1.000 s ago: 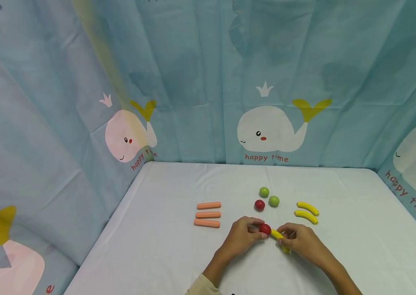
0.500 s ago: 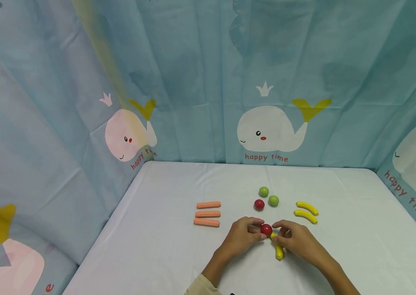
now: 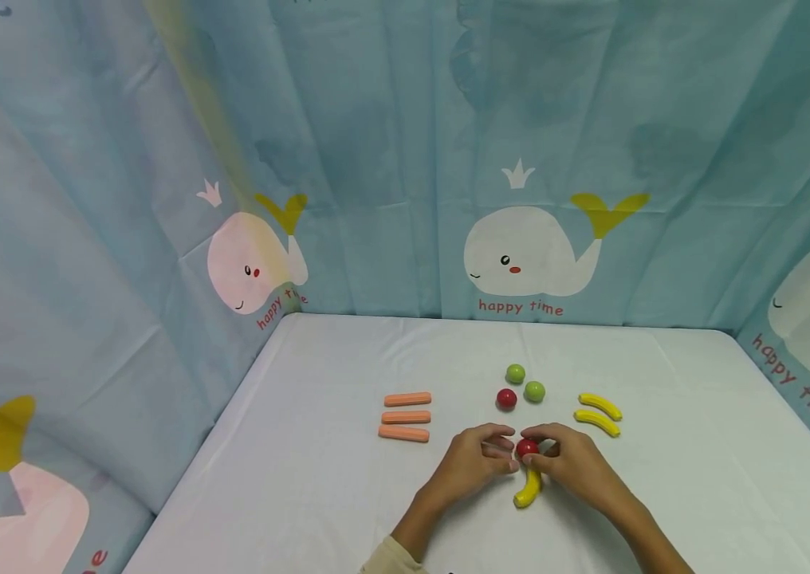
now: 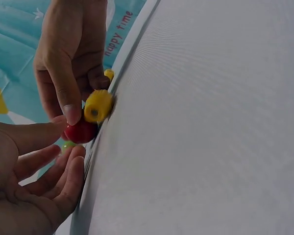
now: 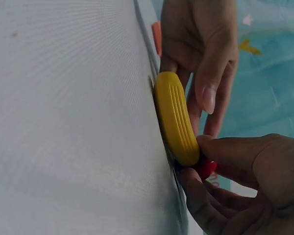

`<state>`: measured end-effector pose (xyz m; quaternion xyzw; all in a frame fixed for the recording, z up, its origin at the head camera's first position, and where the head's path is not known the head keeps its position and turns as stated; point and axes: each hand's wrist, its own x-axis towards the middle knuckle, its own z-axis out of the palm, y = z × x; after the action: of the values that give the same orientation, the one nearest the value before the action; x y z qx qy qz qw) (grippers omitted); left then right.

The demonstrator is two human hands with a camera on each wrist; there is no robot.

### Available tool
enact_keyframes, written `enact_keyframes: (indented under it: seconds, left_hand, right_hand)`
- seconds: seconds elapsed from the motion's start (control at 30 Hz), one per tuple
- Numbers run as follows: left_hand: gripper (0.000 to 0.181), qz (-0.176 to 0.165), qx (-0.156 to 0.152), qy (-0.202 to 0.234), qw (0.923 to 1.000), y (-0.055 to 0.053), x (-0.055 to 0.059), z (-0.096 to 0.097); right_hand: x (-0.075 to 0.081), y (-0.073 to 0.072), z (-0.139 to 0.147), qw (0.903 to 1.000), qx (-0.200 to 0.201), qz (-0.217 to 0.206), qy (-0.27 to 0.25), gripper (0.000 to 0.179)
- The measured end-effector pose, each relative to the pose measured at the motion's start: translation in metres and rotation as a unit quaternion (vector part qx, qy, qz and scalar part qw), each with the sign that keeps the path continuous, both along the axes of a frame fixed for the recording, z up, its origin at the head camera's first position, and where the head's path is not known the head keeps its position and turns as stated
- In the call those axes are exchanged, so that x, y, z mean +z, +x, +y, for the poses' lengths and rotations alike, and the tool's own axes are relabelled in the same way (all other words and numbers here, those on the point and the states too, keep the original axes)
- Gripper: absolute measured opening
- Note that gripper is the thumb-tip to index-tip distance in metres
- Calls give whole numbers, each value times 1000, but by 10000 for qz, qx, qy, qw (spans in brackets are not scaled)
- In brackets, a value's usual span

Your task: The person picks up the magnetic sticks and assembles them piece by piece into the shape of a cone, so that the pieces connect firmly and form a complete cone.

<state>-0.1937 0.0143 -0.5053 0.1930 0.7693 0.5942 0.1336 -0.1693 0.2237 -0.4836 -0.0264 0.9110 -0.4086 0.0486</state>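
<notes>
1. Gripping held red ball (image 3: 528, 450) w/ right hand (image 3: 572, 462), set at abt 3 o'clk of it. Pinching w/ thumb on near side, fingertips on far side; prob. because round & apt to roll. Can't tell if resting on desk (image 3: 290, 478) or lifted a touch.

2. Cupping loosely at abt 9 o'clk w/ left hand (image 3: 473, 461): thumb & fingers spread, gripping nothing as far as seen. Very close to ball; can't tell if touching. Prob. placed there to guard vs rolling off.

3. Can see near banana (image 3: 528, 488) lying on desk at 6 o'clk of ball, top end tucked by right thumb, low end bent twd 7. Can't tell if touching ball. Prob. OK ungripped, being long & fairly steady on its side.

4. Note other red ball (image 3: 506, 399) at 11, near green ball (image 3: 535, 391) at 12, far green ball (image 3: 516, 373) just short of 12. Bunched close, likely for matching shape.

5. See also upper banana (image 3: 600, 406) & lower banana (image 3: 596, 423) at abt 2, side by side; likely paired by kind.

6. Find orange sticks (image 3: 406, 417) betw. 9 & 10: three, near-parallel, slim gaps. Well apart from balls, prob. to keep kinds separate.
</notes>
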Motion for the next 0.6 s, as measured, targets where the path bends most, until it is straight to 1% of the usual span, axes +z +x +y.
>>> enact_keyframes:
  seconds: [0.17, 0.27, 0.4, 0.47, 0.5, 0.6]
  left_hand:
    - [48, -53, -185, -134, 9997, 1, 4, -1]
    - [50, -14, -411, -267, 9988, 0, 5, -2]
    - [49, 110, -696, -421, 9966, -1, 6, -5]
    - [48, 160, -704, -473, 9963, -3, 7, -8]
    - [47, 192, -659, -502, 9964, -3, 6, -10]
    - [46, 357, -474, -577, 9966, -7, 5, -14]
  right_hand:
    - [0, 0, 2, 9999, -68, -18, -93, 40]
    - [0, -1, 4, 9999, -71, -53, -126, 39]
    - [0, -1, 8, 9994, -78, -213, -250, 40]
    - [1, -1, 10, 9987, -62, -340, -364, 40]
    - [1, -1, 11, 9982, -48, -396, -449, 40]
    - [3, -1, 16, 9969, 168, -468, -602, 40]
